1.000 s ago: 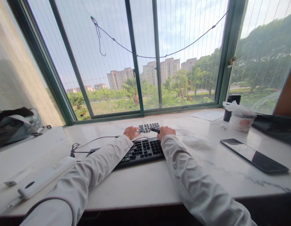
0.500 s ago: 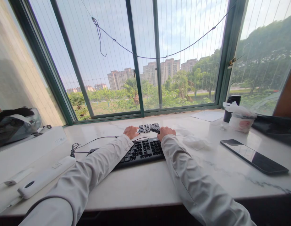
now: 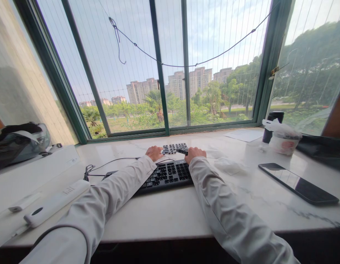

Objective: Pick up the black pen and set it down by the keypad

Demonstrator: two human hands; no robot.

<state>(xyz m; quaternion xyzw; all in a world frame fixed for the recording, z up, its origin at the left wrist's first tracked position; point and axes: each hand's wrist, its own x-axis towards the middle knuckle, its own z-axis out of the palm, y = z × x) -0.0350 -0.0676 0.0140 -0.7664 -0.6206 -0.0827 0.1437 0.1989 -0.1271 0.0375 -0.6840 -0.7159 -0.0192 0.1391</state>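
Observation:
A black keyboard [image 3: 170,176] lies in front of me, partly under my left sleeve. Beyond it, small dark keycap-like pieces [image 3: 174,147] are set out in rows on the counter. To the left of these rows my left hand [image 3: 154,153] rests on the counter, fingers extended and thumb towards the pieces, holding nothing I can see. My right hand [image 3: 196,154], at the right end of the rows, is closed around a black stick-shaped tool [image 3: 182,151]. The tool's tip points left over the pieces; its exact kind is too small to tell.
A dark phone [image 3: 298,183] lies on the right, with a bagged tub [image 3: 284,142] and a black bottle [image 3: 269,132] behind it. Crumpled clear plastic [image 3: 230,166] is beside my right hand. On the left are a white power strip [image 3: 58,203], a cable [image 3: 89,169] and a helmet [image 3: 21,143].
The whole view has shifted slightly. Both hands stay in nearly the same places, and the black tool is still in my right hand.

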